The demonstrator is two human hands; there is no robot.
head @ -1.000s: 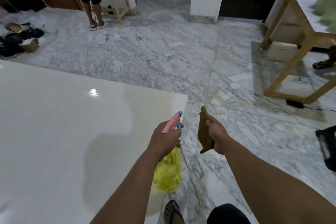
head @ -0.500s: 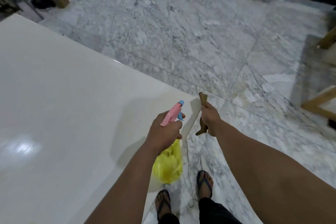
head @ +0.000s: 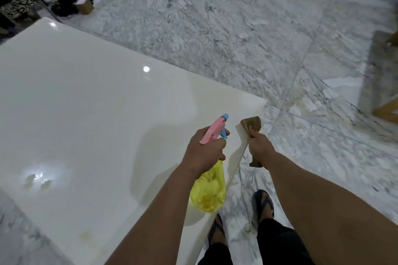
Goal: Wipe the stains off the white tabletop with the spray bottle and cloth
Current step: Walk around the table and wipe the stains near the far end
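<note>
Wiping looks not yet started; stains still on the white tabletop (head: 90, 101): 2 greyish smudges (head: 37, 179) near the left edge, 1 faint yellowish patch (head: 86, 235) near the near edge; no wet spray film visible around them, as far as glare allows. Left hand (head: 204, 153) grasps the neck of 1 spray bottle (head: 208, 191), yellow body, pink/blue head, held above the table's right edge; nozzle points across the top. Right hand (head: 259, 147) clenched around 1 brown cloth (head: 252, 125), just at the table's right edge near the corner; contact unclear. Left to do, by my read: spray 3 marks, wipe each.
</note>
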